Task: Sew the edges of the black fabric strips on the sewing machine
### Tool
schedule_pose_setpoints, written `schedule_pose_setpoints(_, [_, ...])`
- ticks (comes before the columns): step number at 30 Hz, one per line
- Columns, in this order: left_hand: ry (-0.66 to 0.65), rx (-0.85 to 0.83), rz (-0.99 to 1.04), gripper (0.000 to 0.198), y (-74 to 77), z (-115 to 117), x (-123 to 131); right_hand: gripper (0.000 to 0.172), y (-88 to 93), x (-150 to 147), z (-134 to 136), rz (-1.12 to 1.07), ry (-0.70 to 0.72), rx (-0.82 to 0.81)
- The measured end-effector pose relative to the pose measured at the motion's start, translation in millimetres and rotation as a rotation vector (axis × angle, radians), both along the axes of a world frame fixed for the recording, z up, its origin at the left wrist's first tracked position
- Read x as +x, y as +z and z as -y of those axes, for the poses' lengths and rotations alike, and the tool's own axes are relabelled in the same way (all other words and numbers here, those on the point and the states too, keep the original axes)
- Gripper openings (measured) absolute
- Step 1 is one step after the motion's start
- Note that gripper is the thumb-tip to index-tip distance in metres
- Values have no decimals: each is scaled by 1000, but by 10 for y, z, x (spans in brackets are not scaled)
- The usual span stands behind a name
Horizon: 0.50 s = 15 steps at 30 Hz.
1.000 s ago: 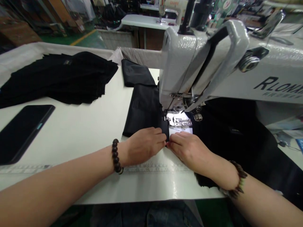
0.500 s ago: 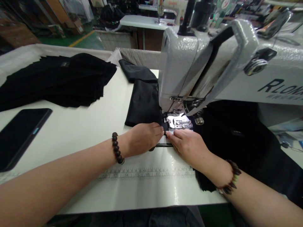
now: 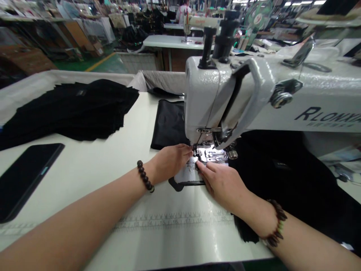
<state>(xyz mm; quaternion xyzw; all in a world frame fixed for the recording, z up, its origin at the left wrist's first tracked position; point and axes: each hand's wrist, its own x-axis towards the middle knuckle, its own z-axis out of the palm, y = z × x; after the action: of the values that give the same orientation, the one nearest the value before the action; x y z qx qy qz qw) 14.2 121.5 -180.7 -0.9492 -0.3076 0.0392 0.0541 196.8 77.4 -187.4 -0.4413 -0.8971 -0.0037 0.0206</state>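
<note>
A grey-white sewing machine stands over the table, its lit needle area above a metal plate. Black fabric lies flat left of the machine head, its lower end by the presser foot. My left hand, with a beaded bracelet at the wrist, has its fingers closed together at the fabric's end beside the foot; what the fingertips pinch is too small to make out. Just in front of the foot, my right hand rests palm down on the plate with its index finger stretched out.
A stack of black fabric pieces lies at the back left, above a dark phone. More black fabric spreads beneath the machine arm at right. A printed ruler crosses the table's front. Another sewing table stands behind.
The view has tilted up, so the scene sits lower. The black fabric has moved back past the foot, baring more of the plate. My fingertips are slightly further apart.
</note>
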Motion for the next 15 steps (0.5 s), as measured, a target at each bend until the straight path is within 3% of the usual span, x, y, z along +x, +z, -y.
schedule_pose_setpoints(7, [86,-44,131,22,-21,-55,1,34,-1,-6,-9,-30,-8,-50])
schedule_pose_setpoints(12, [24,102,187,26,-163,-36,-53,34,34,-23,5,-88,-12,-37])
schedule_pose_setpoints(15, [-8,219,254,39,-253,-43,-96,29,20,-50,-24,-117,12,11])
